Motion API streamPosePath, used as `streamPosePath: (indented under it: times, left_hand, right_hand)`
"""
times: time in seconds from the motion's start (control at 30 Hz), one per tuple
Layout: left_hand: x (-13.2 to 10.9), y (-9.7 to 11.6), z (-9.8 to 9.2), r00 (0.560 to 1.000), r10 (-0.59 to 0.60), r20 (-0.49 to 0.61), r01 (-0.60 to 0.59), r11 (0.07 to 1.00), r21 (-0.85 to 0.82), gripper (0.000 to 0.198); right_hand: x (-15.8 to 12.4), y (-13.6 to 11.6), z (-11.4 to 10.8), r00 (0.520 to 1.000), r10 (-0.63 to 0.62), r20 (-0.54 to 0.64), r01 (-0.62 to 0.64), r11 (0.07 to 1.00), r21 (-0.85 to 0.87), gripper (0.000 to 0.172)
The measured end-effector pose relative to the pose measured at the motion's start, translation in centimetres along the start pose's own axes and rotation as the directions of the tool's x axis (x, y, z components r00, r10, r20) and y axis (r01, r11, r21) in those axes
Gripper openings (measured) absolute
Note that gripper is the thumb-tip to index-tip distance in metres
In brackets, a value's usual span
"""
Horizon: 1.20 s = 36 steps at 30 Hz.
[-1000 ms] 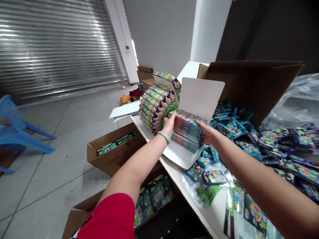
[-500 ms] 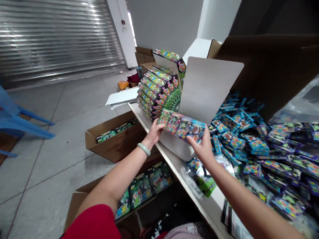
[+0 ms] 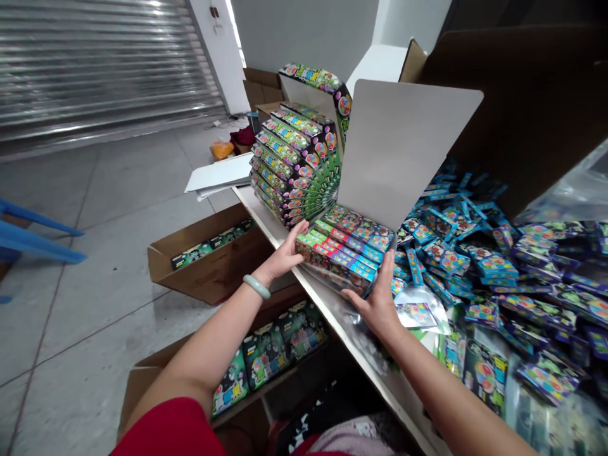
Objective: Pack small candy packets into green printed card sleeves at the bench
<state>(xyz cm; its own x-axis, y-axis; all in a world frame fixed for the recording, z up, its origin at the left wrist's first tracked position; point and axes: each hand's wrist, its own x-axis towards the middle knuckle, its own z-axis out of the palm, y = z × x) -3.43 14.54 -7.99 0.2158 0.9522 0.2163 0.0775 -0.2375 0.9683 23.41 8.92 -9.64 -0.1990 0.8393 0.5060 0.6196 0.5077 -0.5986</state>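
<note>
An open cardboard display box (image 3: pixel 332 273) sits at the table's near edge, its white-lined lid (image 3: pixel 403 145) raised at the back. Rows of small printed packs (image 3: pixel 344 244) in green, red, purple and blue fill it. My left hand (image 3: pixel 284 253), a pale bangle on the wrist, grips the box's left front corner with thumb and fingers apart. At the right end my right hand (image 3: pixel 380 301) holds the other corner, thumb along the front and fingers up the side. The box's underside is hidden.
A fanned stack of closed printed boxes (image 3: pixel 297 164) stands behind on the table (image 3: pixel 342 329). Loose blue and purple packs (image 3: pixel 456 240) pile up at right beside a large carton (image 3: pixel 517 114). Below left are cartons (image 3: pixel 199 278) of boxes and a blue chair (image 3: pixel 42 237).
The row of packs I held between both hands above the box now lies inside it. My hands have moved down and outward to the box's two ends.
</note>
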Motion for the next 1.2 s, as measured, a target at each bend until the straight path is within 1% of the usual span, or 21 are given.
streamPosePath:
  times: [0.07, 0.13, 0.2, 0.27, 0.3, 0.37, 0.47, 0.53, 0.63, 0.73, 0.8, 0.87, 0.93, 1.0, 1.07, 1.2]
  left_hand:
    - [-0.6, -0.1, 0.1, 0.999, 0.036, -0.002, -0.036, 0.999, 0.040, 0.091]
    - [-1.2, -0.1, 0.2, 0.996, 0.085, -0.018, -0.082, 0.988, 0.129, 0.084]
    - [-1.4, 0.1, 0.2, 0.989, 0.130, -0.076, -0.110, 0.969, 0.222, 0.070]
    - [-1.3, 0.4, 0.0, 0.978, 0.150, -0.147, -0.107, 0.959, 0.263, 0.055]
    - [-1.1, 0.6, -0.2, 0.974, 0.151, -0.171, -0.102, 0.958, 0.266, 0.051]
    - [-0.8, 1.0, -0.6, 0.972, 0.151, -0.177, -0.099, 0.957, 0.271, 0.047]
    - [-0.7, 1.5, -1.0, 0.981, 0.140, -0.137, -0.097, 0.955, 0.279, 0.044]
    - [-1.0, 1.7, -0.7, 0.984, 0.139, -0.111, -0.104, 0.954, 0.280, 0.043]
    - [-1.3, 1.7, 0.0, 0.981, 0.162, -0.110, -0.127, 0.954, 0.273, 0.042]
    - [-1.5, 1.4, 0.6, 0.978, 0.178, -0.105, -0.146, 0.956, 0.253, 0.033]
    - [-1.5, 1.1, 0.9, 0.981, 0.154, -0.122, -0.128, 0.971, 0.202, 0.030]
    - [-1.4, 1.0, 1.0, 0.971, 0.084, -0.222, -0.057, 0.990, 0.125, 0.033]
    - [-1.3, 1.1, 1.1, 0.933, -0.005, -0.360, 0.035, 0.996, 0.076, 0.035]
    - [-1.0, 1.4, 1.1, 0.890, -0.074, -0.450, 0.117, 0.991, 0.068, 0.033]
    - [-0.7, 2.0, 1.1, 0.879, -0.128, -0.459, 0.179, 0.982, 0.068, 0.033]
    - [-0.2, 3.2, 1.2, 0.894, -0.214, -0.394, 0.261, 0.963, 0.068, 0.039]
  right_hand:
    - [0.2, -0.3, -0.1, 0.999, -0.038, 0.005, 0.038, 0.999, -0.017, 0.105]
    - [0.6, -0.5, -0.1, 0.998, -0.064, -0.004, 0.064, 0.997, -0.038, 0.098]
    - [1.3, -0.6, -0.1, 0.996, -0.085, -0.007, 0.085, 0.994, -0.069, 0.093]
    - [2.0, -0.5, -0.4, 0.993, -0.114, 0.014, 0.115, 0.988, -0.106, 0.089]
    - [2.3, -0.4, -0.6, 0.991, -0.126, 0.037, 0.130, 0.984, -0.120, 0.085]
    - [2.6, -0.3, -1.3, 0.984, -0.138, 0.116, 0.154, 0.978, -0.139, 0.074]
    - [2.6, 0.1, -2.8, 0.943, -0.176, 0.282, 0.229, 0.959, -0.167, 0.054]
    - [2.2, 0.3, -3.8, 0.919, -0.219, 0.329, 0.292, 0.937, -0.192, 0.043]
    - [1.5, 0.5, -4.6, 0.917, -0.277, 0.288, 0.344, 0.914, -0.217, 0.035]
    - [0.6, 0.7, -4.7, 0.928, -0.299, 0.222, 0.346, 0.914, -0.211, 0.033]
    - [0.2, 0.7, -4.6, 0.937, -0.290, 0.194, 0.327, 0.923, -0.201, 0.032]
    - [0.1, 0.6, -4.4, 0.942, -0.281, 0.184, 0.315, 0.929, -0.196, 0.033]
    - [0.1, 0.3, -4.3, 0.939, -0.287, 0.188, 0.322, 0.927, -0.195, 0.033]
    - [0.2, 0.1, -4.3, 0.936, -0.294, 0.193, 0.330, 0.924, -0.193, 0.031]
    - [0.3, 0.1, -4.2, 0.936, -0.294, 0.193, 0.329, 0.926, -0.186, 0.029]
    - [0.2, 0.5, -4.2, 0.933, -0.304, 0.190, 0.328, 0.939, -0.107, 0.030]
